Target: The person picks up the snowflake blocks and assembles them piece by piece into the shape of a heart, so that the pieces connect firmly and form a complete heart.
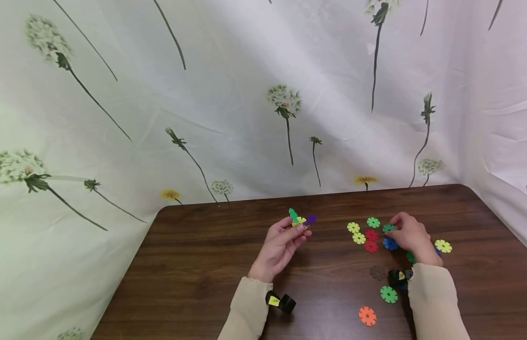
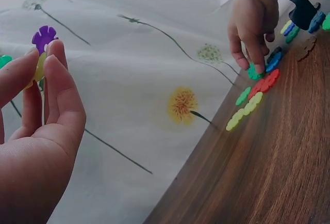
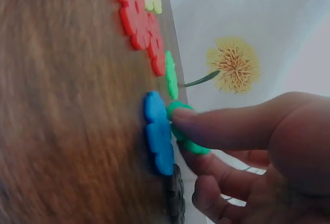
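My left hand (image 1: pixel 282 243) is raised above the table and pinches a small cluster of joined snowflake building discs between thumb and fingers. A yellow disc (image 2: pixel 39 69) sits at the grip, with a purple disc (image 2: pixel 45 39) and a green disc (image 1: pixel 293 215) sticking out from it at angles. Over at the right, my right hand (image 1: pixel 412 236) pinches a green disc (image 3: pixel 191 137), thumb on its upper face and a finger beneath. Right beside that disc lies a blue disc (image 3: pixel 159 133). Red discs (image 1: pixel 371 241) and yellow discs (image 1: pixel 356 233) lie left of the right hand.
Another green disc (image 1: pixel 373 222) lies farther back on the wooden table (image 1: pixel 195 264). Nearer the front are a brown disc (image 1: pixel 377 272), a green one and an orange disc (image 1: pixel 367 316). A yellow disc (image 1: pixel 443 246) lies right of the wrist. A flower-printed curtain (image 1: pixel 246 141) hangs behind.
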The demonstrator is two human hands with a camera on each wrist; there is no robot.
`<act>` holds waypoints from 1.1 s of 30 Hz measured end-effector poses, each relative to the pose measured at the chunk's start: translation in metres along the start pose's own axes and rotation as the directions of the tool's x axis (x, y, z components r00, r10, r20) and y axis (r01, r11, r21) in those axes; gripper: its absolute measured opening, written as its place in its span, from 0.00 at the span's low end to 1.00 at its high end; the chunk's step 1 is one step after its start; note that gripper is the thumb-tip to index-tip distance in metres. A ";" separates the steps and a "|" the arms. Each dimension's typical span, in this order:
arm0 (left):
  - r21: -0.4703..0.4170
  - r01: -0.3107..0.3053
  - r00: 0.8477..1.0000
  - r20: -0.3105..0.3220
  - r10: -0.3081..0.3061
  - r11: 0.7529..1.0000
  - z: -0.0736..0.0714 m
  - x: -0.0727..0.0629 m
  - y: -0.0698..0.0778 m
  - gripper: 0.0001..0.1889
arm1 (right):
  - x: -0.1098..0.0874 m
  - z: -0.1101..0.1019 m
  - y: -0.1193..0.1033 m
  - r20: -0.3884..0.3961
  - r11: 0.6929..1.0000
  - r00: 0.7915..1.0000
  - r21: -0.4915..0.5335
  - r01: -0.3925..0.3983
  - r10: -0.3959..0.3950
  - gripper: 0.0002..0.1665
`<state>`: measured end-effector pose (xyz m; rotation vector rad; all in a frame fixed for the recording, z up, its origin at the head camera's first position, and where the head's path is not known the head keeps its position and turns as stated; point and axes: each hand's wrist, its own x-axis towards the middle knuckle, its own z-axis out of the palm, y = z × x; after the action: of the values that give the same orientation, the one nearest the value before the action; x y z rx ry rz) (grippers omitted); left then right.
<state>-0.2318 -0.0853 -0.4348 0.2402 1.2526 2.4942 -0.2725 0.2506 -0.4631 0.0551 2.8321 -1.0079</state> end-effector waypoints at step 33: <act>-0.003 -0.028 0.993 -0.111 0.028 1.000 -0.003 0.001 0.000 0.04 | -0.022 0.000 -0.084 -0.134 0.721 0.892 0.542 0.431 -0.433 0.13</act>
<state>-0.2330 -0.0868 -0.4367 0.1202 1.2953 2.5652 -0.2578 0.1858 -0.4081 -0.5807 2.4763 -1.9100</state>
